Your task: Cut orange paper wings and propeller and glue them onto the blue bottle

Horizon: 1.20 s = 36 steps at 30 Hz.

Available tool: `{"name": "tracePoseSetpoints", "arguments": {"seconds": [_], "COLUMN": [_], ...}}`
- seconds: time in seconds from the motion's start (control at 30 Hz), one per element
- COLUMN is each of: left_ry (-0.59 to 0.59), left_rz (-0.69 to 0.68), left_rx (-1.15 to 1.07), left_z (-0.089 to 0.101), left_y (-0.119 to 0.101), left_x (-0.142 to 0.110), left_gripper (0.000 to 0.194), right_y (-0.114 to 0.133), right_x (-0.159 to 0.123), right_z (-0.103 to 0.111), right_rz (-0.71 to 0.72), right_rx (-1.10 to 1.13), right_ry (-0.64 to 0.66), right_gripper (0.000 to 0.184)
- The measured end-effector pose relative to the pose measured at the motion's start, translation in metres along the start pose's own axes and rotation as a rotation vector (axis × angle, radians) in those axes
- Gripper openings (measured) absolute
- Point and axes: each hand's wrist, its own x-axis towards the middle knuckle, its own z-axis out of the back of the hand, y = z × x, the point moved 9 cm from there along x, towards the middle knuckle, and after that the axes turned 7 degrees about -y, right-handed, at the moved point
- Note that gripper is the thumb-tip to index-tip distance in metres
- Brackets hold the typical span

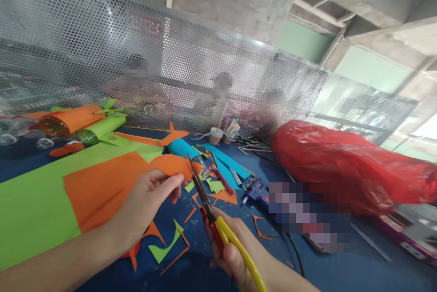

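Observation:
My left hand pinches a curved piece of orange paper between thumb and fingers. In my right hand are scissors with yellow and red handles. Their blades point up and away, against the right end of the orange piece; whether they are cutting into it I cannot tell. Under my left forearm lies a square orange sheet on a larger green sheet. Green scraps and orange scraps lie on the blue table around my hands.
Bottles wrapped in orange paper and green paper lie at the left. Beyond my hands are a blue paper roll, blue strips and cups of pens. A blue glue gun and red plastic bag lie right.

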Motion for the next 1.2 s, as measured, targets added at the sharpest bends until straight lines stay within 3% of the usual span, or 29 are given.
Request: {"name": "tracePoseSetpoints", "arguments": {"seconds": [0.2,0.43,0.6,0.8,1.2], "left_ry": [-0.024,0.012,-0.085,-0.153,-0.135], "left_rz": [-0.030,0.031,0.059,-0.005,-0.153], "left_rx": [0.013,-0.082,-0.207,-0.204,0.003], "left_z": [0.005,0.004,0.011,0.016,0.022], "left_y": [0.001,0.001,-0.001,-0.003,-0.015], "left_x": [0.005,0.009,0.012,0.015,0.017], "left_gripper": [0.024,0.024,0.026,0.028,0.024], "right_y": [0.000,-0.009,-0.013,-0.013,-0.018], "right_x": [0.000,-0.003,-0.003,-0.003,-0.003], "right_z": [0.000,-0.001,-0.003,-0.003,-0.005], "right_rz": [-0.014,-0.051,-0.054,-0.049,-0.100], "right_rx": [0.008,0.039,0.064,0.085,0.156], "right_ry": [0.005,0.010,0.020,-0.003,-0.015], "right_gripper": [0.065,0.065,0.064,0.061,0.060]}}
